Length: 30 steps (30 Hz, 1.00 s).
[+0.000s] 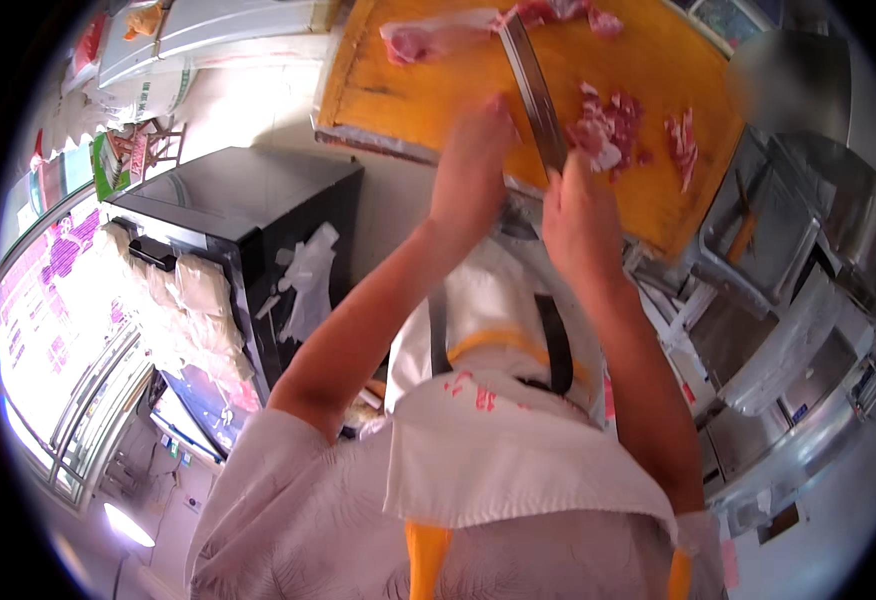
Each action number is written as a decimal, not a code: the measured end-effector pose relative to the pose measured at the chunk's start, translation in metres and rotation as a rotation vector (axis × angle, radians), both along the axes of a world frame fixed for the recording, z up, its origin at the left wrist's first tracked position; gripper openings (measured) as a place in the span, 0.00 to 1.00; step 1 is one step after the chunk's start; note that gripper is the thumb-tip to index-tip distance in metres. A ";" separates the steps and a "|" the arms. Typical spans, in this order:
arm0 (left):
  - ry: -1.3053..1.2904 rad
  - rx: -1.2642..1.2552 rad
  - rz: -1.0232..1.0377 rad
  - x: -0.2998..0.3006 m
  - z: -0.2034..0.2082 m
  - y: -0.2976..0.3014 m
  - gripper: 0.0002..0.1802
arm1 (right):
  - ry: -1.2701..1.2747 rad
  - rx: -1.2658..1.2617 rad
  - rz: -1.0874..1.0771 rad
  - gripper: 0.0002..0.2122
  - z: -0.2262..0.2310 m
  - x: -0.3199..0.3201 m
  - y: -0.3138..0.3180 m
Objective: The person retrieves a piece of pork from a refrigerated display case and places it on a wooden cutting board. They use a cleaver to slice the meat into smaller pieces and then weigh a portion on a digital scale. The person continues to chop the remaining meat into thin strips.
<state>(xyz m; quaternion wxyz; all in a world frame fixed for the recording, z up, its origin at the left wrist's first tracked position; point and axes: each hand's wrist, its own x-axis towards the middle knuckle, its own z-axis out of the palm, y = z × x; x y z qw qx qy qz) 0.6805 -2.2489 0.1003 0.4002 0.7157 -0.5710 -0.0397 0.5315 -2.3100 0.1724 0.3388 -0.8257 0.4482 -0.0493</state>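
Note:
My right hand (pixel 583 210) is wrapped round the handle of a long knife (pixel 531 85), whose blade points away over a yellow-orange cutting board (pixel 438 95). Left of the blade, my left hand (pixel 473 150) hovers at the board's near edge; its fingers are blurred and partly hidden, with a reddish patch at their tips. A long strip of raw meat (pixel 433 38) lies at the far side, and more meat (pixel 563 10) continues beyond the knife tip. Right of the knife sits a pile of cut meat pieces (pixel 608 130), with a smaller bunch of meat slices (pixel 681 148) farther right.
A dark cabinet (pixel 238 195) with white plastic bags (pixel 308 280) hanging on it stands to the left. Right of the board are a metal tray (pixel 758 225) holding a wooden-handled tool (pixel 746 225) and a steel counter (pixel 828 420). A white apron (pixel 528 450) covers my front.

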 end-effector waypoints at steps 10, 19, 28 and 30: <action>0.033 0.072 -0.025 -0.002 0.011 0.000 0.22 | 0.206 0.111 0.097 0.14 0.033 -0.024 0.034; 0.069 0.051 -0.074 -0.003 0.011 0.008 0.20 | -0.022 0.008 0.036 0.12 -0.016 0.010 -0.001; 0.161 0.131 -0.009 -0.004 0.029 0.012 0.26 | 0.180 0.115 0.083 0.10 0.038 -0.015 0.022; 0.112 0.100 -0.024 -0.001 0.027 0.007 0.24 | 0.199 0.118 0.097 0.12 0.041 -0.018 0.027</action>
